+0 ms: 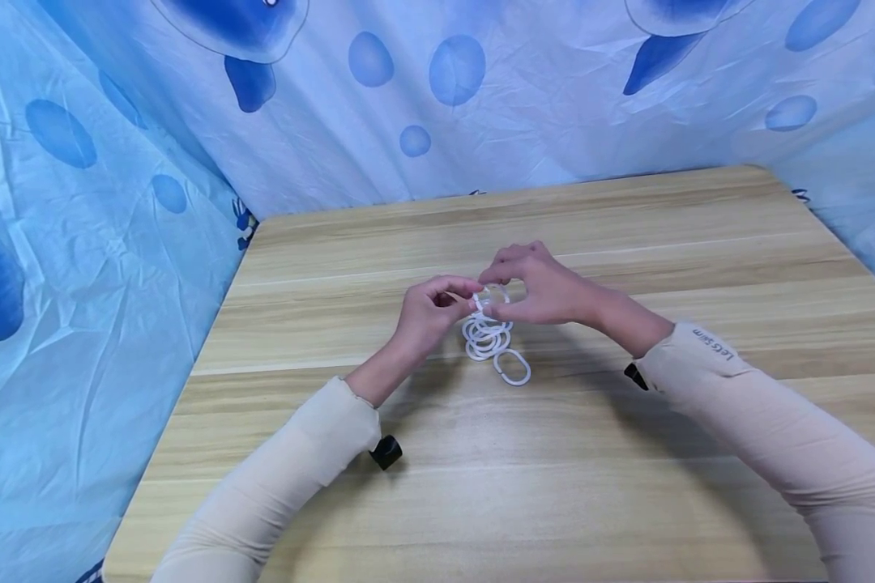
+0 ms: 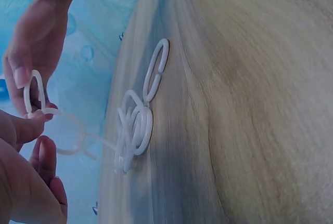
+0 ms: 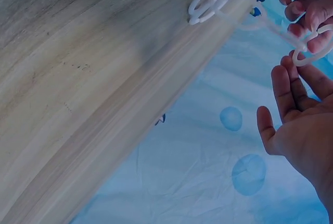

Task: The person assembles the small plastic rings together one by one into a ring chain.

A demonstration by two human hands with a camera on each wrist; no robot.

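My left hand (image 1: 432, 314) pinches a white plastic ring link (image 2: 65, 151) between thumb and fingertips above the table. My right hand (image 1: 547, 285) is close beside it, its thumb and a finger on another white oval ring (image 2: 27, 96), which meets the left fingertips. From the hands a short chain of linked rings runs down to a small heap of rings (image 1: 485, 338) on the wood. One oval ring (image 1: 512, 368) lies flat at the near end of the heap, a small gap visible in its side. In the right wrist view, other right fingers (image 3: 283, 86) are spread.
The wooden table (image 1: 525, 486) extends around the heap on all sides. A blue curtain (image 1: 408, 97) with printed whales and bubbles hangs behind the table and along its left side. A black wrist piece (image 1: 386, 452) sits under the left sleeve.
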